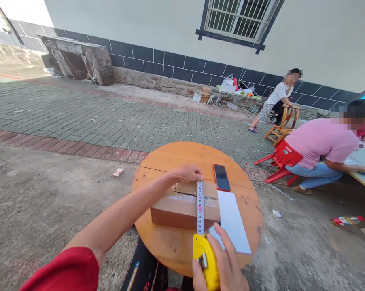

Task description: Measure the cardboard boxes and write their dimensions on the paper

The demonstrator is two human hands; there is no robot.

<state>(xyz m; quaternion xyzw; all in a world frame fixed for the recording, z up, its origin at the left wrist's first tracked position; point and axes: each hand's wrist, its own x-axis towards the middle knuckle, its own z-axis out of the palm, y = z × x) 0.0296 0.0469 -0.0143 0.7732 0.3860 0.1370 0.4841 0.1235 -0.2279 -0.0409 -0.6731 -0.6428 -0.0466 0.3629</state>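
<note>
A brown cardboard box lies on a round wooden table. Across its top runs the white blade of a tape measure, marked with numbers. My left hand is closed at the blade's far end, by the box's far edge. Nearer to me, my right hand grips the yellow case of the tape measure, just off the near side of the box. White paper lies right of the box, and a phone with a red edge lies beyond the paper.
A person in a pink shirt sits on a red plastic chair at another table on the right. Farther back, another person leans on a wooden chair. A bottle lies on the ground.
</note>
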